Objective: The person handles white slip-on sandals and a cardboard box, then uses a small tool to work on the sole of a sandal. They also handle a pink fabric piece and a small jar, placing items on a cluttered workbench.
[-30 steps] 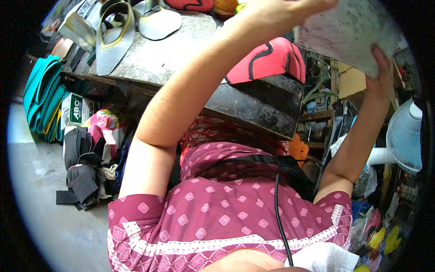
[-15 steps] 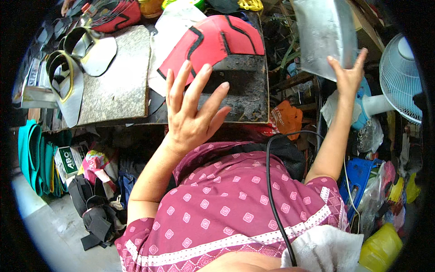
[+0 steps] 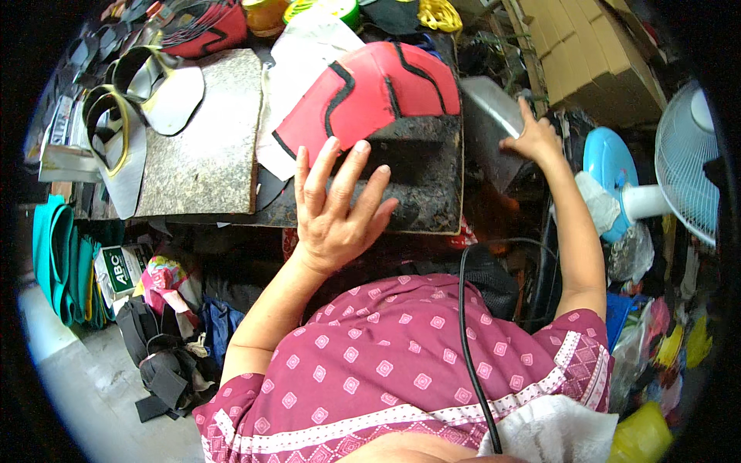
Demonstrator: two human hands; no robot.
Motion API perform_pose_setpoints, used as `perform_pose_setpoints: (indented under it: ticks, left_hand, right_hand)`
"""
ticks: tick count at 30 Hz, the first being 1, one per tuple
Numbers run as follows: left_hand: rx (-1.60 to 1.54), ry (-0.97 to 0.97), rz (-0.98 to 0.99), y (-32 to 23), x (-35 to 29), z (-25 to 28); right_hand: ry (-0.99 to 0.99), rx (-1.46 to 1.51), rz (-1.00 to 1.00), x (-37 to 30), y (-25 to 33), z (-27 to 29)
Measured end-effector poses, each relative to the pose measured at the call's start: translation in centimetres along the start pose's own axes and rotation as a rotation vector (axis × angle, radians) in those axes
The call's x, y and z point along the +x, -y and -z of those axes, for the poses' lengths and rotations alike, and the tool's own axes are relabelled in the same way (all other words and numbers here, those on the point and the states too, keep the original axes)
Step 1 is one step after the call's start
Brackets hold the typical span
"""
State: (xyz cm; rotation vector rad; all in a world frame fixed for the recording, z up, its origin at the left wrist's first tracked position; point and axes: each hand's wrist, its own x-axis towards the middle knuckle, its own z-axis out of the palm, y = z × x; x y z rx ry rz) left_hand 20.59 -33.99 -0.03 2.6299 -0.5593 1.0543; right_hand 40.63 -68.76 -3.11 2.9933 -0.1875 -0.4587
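Note:
A red panel with black curved strips [image 3: 355, 96] lies on the dark work table [image 3: 432, 208], its right part bent over. My left hand [image 3: 336, 216] is open with fingers spread, its fingertips at the panel's lower edge; I cannot tell whether they touch it. Past the table's right edge, my right hand [image 3: 536, 140] grips a grey see-through plastic sheet [image 3: 494, 143] along its right side, forefinger stretched out. The sheet hangs tilted and is a little blurred. White paper [image 3: 309, 46] lies partly beneath the panel.
A speckled board [image 3: 208, 131] carries grey and white cut pieces with curled bands [image 3: 174, 92] on the table's left. To the right stand a blue fan [image 3: 614, 177] and cardboard [image 3: 587, 54]. A black cable [image 3: 467, 339] runs over my shirt. Cloth scraps [image 3: 166, 363] lie lower left.
My right hand has swung the plastic sheet left and down, from high on the right to beside the table's edge. My left hand stays spread by the red panel. The view has shifted slightly.

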Motion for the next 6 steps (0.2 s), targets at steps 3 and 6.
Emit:
perform_pose_setpoints:
  ticks: [3, 6]
  left_hand:
    - [0.004, -0.011, -0.002, -0.1, 0.1, -0.1]
    - [0.016, 0.005, 0.019, -0.3, 0.1, -0.2]
  right_hand:
    - [0.093, -0.147, 0.039, 2.4, 1.8, -3.4]
    - [0.277, -0.128, 0.026, 5.6, 3.0, -6.7]
